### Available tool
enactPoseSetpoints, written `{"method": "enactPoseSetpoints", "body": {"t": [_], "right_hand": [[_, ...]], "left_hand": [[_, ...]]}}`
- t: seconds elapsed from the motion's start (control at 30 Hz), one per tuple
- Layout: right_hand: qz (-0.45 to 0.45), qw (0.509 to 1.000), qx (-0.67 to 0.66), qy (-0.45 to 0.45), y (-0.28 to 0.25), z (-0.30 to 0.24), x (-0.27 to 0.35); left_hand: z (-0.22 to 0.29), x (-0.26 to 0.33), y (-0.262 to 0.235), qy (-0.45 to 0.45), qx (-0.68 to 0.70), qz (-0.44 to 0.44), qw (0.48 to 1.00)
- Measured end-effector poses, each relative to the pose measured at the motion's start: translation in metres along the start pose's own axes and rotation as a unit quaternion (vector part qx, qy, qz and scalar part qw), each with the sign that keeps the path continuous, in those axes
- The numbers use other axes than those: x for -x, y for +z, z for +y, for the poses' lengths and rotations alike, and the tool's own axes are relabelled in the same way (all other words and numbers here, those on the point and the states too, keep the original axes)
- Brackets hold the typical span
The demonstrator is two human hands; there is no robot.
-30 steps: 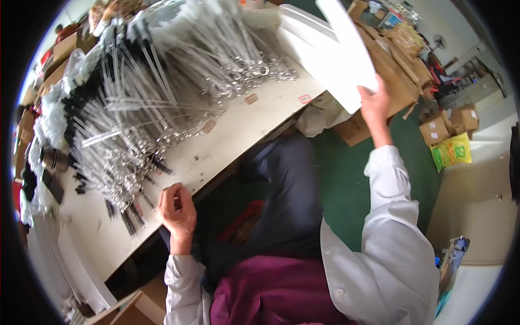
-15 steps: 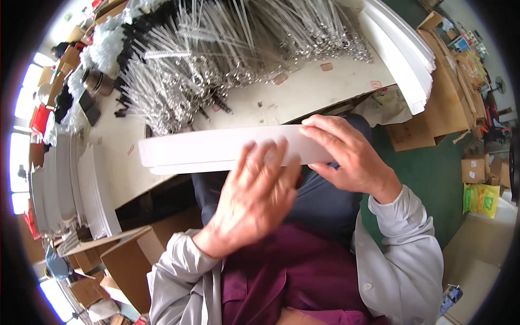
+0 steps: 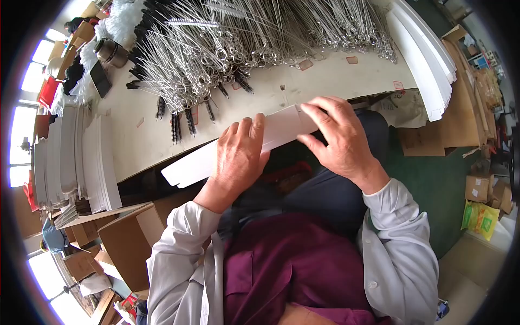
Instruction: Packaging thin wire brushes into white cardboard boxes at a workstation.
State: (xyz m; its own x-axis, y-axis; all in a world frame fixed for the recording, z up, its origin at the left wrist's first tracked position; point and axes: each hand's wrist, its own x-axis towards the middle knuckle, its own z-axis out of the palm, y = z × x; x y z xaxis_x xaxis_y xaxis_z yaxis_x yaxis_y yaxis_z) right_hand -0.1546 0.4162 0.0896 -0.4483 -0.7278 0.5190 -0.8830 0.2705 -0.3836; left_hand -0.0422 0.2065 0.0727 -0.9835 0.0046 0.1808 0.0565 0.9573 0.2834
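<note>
A long, narrow white carton (image 3: pixel 192 164) lies aslant over my lap, its right end higher and farther off than its left. My left hand (image 3: pixel 238 154) is wrapped around its middle, fingers on top and thumb at the near edge. At the right end, my right hand (image 3: pixel 342 138) has thumb and fingers spread, fingertips at the carton's end flap. The palm side of this hand is partly hidden. Beyond the carton, many thin wire-handled brushes (image 3: pixel 216 70) with ring ends are heaped on the table, some showing black bristles.
The pale table (image 3: pixel 260 116) has its near edge just beyond my knees. More white cartons stand stacked at the left (image 3: pixel 76 162) and lie at the far right (image 3: pixel 428 70). A metal flask (image 3: pixel 111 53) stands far left. Brown cardboard boxes (image 3: pixel 130 238) are on both sides.
The carton has tilted, its left end moving nearer to me. My left hand has gone from blurred motion over it to a grip. My right hand's fingers have spread at its end.
</note>
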Motion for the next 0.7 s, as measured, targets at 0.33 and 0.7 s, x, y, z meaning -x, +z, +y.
{"method": "enactPoseSetpoints", "body": {"t": [0.33, 0.7], "right_hand": [[0.044, 0.972, -0.096, 0.209, 0.048, -0.012, 0.022], [-0.010, 0.840, -0.399, 0.367, 0.045, -0.005, 0.020]], "left_hand": [[-0.004, 0.001, 0.012, 0.027, -0.019, 0.036, 0.999], [-0.013, 0.011, 0.017, 0.045, -0.035, 0.041, 0.998]]}}
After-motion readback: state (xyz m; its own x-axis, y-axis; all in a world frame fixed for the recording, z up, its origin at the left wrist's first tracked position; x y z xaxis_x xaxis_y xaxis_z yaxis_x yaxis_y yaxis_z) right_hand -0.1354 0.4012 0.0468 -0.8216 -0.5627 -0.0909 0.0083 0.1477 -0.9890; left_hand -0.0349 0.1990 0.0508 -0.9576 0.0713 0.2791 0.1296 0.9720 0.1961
